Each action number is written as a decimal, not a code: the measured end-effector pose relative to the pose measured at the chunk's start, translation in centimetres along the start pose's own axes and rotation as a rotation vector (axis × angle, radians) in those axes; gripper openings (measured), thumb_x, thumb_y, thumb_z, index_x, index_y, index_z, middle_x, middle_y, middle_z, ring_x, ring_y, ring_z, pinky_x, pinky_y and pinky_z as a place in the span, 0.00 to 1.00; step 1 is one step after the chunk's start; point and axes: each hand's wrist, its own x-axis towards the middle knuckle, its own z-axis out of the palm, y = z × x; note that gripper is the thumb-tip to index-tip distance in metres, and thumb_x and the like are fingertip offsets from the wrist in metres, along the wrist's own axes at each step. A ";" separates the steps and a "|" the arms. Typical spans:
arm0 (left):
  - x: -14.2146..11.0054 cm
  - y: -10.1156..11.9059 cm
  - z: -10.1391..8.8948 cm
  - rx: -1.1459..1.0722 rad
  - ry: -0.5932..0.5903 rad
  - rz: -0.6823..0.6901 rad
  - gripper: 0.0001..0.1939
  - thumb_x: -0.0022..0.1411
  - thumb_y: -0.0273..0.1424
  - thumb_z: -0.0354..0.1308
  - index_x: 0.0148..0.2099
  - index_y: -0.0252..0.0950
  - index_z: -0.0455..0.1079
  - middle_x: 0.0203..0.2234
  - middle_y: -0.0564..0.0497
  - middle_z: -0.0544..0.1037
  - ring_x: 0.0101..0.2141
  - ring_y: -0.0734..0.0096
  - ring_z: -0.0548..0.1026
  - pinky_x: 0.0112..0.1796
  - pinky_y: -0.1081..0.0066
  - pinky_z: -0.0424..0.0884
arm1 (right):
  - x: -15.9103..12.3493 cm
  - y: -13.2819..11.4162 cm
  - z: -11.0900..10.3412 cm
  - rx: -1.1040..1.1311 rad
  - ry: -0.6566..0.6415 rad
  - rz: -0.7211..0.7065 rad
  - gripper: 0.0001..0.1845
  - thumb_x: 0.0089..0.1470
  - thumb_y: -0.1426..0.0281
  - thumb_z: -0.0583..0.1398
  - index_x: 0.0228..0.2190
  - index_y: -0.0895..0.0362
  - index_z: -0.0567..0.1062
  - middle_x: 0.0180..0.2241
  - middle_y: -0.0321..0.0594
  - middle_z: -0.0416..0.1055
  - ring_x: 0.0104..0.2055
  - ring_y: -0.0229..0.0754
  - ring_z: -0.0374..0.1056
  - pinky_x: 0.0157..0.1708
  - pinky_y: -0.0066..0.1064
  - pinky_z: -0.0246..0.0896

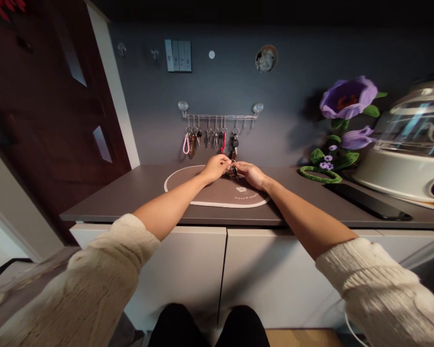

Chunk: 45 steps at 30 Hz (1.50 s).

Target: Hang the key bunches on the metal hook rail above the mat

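Above a brown oval mat [202, 196] with a pale rim, both my hands meet at a small bunch of keys [234, 171] on a ring. My left hand [217, 167] pinches the bunch from the left, thumb and fingers together. From the other side, the fingertips of my right hand [251, 173] close on the same bunch. The exact grip on the ring is too small to make out. Just behind my hands, a clear hook rail [220, 117] on the wall carries several hanging key sets, among them a pink loop [186, 143] and a red key holder [223, 143].
On the right of the dark countertop [104, 193] lie a black phone [367, 201] and a purple artificial flower [349, 99] with a green ring base. A cream appliance [401, 164] with a clear cover stands beyond. White cabinet doors [260, 270] are below, a dark red door [54, 96] at left.
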 end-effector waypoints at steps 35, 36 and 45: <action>0.1 -0.3 0.4 -0.145 -0.035 0.045 0.09 0.57 0.33 0.51 0.34 0.31 0.63 0.20 0.55 0.69 0.19 0.83 0.63 0.24 0.79 0.61 | -0.5 -0.6 0.0 -0.043 0.126 -0.065 0.12 0.41 0.63 0.62 0.25 0.59 0.70 0.18 0.32 0.66 0.18 0.31 0.58 0.19 0.24 0.52; 0.1 -0.4 0.4 -0.119 -0.026 0.050 0.09 0.58 0.34 0.50 0.34 0.31 0.63 0.20 0.55 0.69 0.19 0.83 0.63 0.24 0.79 0.61 | -0.6 -0.7 0.0 -0.019 0.147 -0.067 0.10 0.42 0.64 0.61 0.26 0.58 0.70 0.17 0.32 0.66 0.18 0.31 0.58 0.19 0.24 0.53; -0.6 -0.4 0.3 0.369 0.014 0.126 0.13 0.59 0.33 0.46 0.30 0.33 0.67 0.21 0.53 0.72 0.23 0.76 0.68 0.29 0.75 0.61 | -0.5 -2.2 -0.1 0.174 0.296 -0.048 0.01 0.45 0.73 0.59 0.24 0.58 0.70 0.19 0.33 0.65 0.17 0.30 0.58 0.19 0.23 0.57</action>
